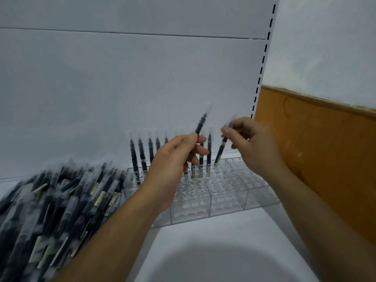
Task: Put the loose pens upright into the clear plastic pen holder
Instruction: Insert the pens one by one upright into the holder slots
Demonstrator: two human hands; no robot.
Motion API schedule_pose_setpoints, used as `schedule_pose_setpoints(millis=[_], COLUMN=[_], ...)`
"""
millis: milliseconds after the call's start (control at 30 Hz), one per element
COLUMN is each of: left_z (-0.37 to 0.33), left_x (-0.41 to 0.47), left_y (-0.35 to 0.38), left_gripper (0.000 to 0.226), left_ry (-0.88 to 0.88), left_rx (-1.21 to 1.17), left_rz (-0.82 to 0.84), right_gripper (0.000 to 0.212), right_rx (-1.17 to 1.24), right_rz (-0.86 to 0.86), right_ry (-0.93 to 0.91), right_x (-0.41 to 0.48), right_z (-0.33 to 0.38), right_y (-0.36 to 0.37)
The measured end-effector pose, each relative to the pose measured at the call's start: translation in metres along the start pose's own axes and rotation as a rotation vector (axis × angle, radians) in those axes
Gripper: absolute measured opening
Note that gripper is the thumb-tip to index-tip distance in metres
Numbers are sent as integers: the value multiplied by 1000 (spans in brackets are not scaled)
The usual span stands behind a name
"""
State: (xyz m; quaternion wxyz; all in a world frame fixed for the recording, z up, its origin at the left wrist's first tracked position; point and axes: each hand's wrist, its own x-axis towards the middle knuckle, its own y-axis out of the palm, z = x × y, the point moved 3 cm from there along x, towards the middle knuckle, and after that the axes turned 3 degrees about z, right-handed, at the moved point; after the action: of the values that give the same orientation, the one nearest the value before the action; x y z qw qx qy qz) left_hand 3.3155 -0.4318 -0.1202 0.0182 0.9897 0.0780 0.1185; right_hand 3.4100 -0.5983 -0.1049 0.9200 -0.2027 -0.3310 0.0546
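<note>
The grip of the right hand (252, 143) was narrow, thumb and fingertips pinching the first pen (220, 151) near its capped top. That pen slanted down to the left, its lower end at a hole in the far row of the clear pen holder (225, 200); whether it had entered could not be told. The left hand (175, 159) pinched a second pen (201, 123), held tilted, cap up, above the holder's middle. The standing pens (142, 157) already filled much of the far row, while the loose pile (61, 200) lay on the shelf (264, 216) against the holder's left end. The step in hand looked to be seating the first pen. The next move probably called for righting it and lowering it straight, without knocking its upright neighbour just to the left, then bringing the second pen to a free hole. The white back panel (142, 88) rose close behind the far row, leaving little room to lean a pen away. On the right the slotted upright (262, 68) and the brown panel (315, 155) stood near the right forearm. The nearer rows of holes and the air above the holder gave open room.
</note>
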Motion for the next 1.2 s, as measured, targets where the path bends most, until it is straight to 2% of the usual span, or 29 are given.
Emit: schedule_pose_setpoints(millis=[100,267,467,533,633,700,800,933,1000,1067,1200], left_z=[0,0,1,1,0,0,-1,-3,-4,-4,-7], left_x=[0,0,0,0,-1,-1,-1,-3,-3,-4,-13], left_y=[1,1,1,1,1,2,5,9,10,14,19], left_gripper=[27,24,23,23,22,22,22,18,17,27,52], left_ry=[0,3,8,7,15,17,24,41,59,83,173], left_rx=[21,41,37,40,57,100,138,204,300,409,883], left_rz=[27,39,43,43,46,57,87,81,76,132,260], right_gripper=[16,21,21,23,21,25,25,17,12,12,14], right_rx=[-133,-189,-309,-323,-103,115,300,429,525,550,346], right_rz=[93,128,270,233,162,243,292,222,127,10,-111], right_ry=[15,18,44,72,55,41,32,58,93,123,90], right_x=[-2,-1,-3,-2,-2,-7,-14,-12,-7,-2,2], right_z=[-5,-6,-5,-4,7,18,28,29,26,21,10], right_y=[8,7,9,-5,-18,-10,6,3,-6,-17,-28])
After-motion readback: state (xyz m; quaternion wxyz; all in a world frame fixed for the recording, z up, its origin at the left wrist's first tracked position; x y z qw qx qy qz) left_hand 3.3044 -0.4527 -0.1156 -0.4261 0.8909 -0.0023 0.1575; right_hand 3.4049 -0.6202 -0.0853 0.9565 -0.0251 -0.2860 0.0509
